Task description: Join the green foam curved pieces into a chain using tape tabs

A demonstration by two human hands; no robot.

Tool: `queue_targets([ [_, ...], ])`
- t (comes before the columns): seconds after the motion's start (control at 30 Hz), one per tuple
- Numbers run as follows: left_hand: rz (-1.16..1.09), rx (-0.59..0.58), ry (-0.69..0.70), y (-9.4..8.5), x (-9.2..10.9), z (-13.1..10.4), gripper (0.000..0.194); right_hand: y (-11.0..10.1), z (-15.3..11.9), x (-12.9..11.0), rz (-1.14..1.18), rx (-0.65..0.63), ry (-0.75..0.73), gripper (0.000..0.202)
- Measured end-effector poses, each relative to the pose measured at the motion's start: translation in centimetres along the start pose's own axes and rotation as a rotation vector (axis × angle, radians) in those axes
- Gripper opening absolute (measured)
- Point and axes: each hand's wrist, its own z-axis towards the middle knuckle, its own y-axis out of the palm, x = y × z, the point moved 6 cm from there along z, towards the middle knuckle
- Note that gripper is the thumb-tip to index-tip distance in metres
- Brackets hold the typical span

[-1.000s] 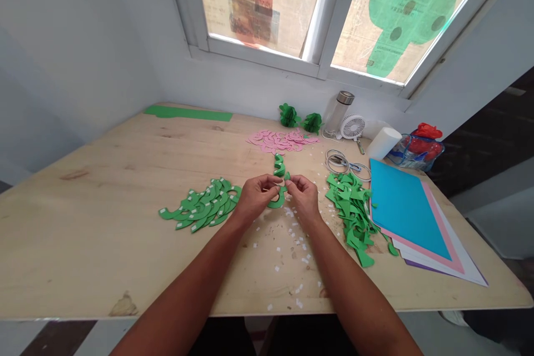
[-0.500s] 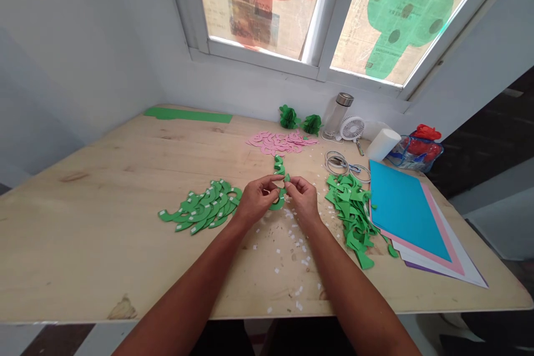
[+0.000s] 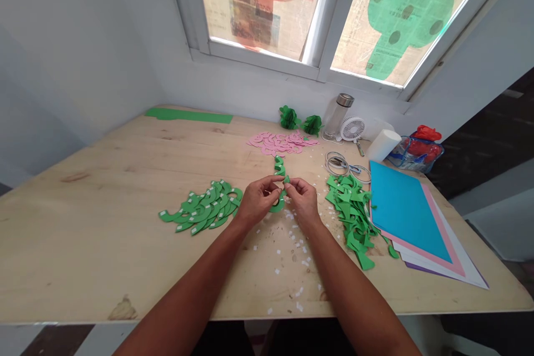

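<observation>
Near the middle of the table, my left hand (image 3: 261, 198) and my right hand (image 3: 303, 197) meet, fingertips pinching a small curved green paper piece (image 3: 286, 179) between them. Part of a green ring-like piece (image 3: 277, 206) shows just below the fingers. Another wavy green piece (image 3: 279, 164) lies right behind my fingertips. To the left is a fanned pile of curved green pieces (image 3: 208, 207) with small white squares on them. Pink cut-outs (image 3: 277, 142) lie farther back. Tiny white squares (image 3: 300, 258) are scattered near my right forearm.
Green scraps (image 3: 352, 211) lie right of my hands, beside stacked sheets with a blue one (image 3: 406, 206) on top. Metal rings (image 3: 337, 163), a bottle (image 3: 337, 117), a small fan (image 3: 352, 128), a white roll (image 3: 384, 144) and green paper ornaments (image 3: 288, 117) stand or lie toward the wall.
</observation>
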Motion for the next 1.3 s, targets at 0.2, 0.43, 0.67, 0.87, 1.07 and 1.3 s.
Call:
queue_targets([
  [0.2, -0.011, 0.009, -0.003, 0.0, -0.1, 0.0, 0.037, 0.0, 0.1, 0.4, 0.015, -0.003, 0.014, 0.020],
  [0.43, -0.028, 0.015, -0.020, -0.1, -0.1, -0.1, 0.038, 0.1, 0.1, 0.7, 0.033, -0.006, 0.027, 0.020],
  [0.67, -0.015, 0.024, -0.047, -0.2, 0.3, -0.2, 0.036, 0.2, 0.2, 0.5, 0.034, 0.013, 0.024, 0.018],
  [0.87, 0.004, 0.051, -0.095, -0.6, 0.3, -0.2, 0.041, 0.5, 0.2, 0.8, 0.069, 0.029, 0.050, 0.017],
  [1.07, 0.061, 0.038, -0.125, -0.7, 0.3, -0.3, 0.045, 0.5, 0.4, 1.4, 0.098, 0.032, 0.057, 0.016],
  [1.3, 0.058, 0.045, -0.145, -0.8, 0.2, -0.4, 0.046, 0.6, 0.5, 1.9, 0.079, 0.018, 0.053, 0.017],
])
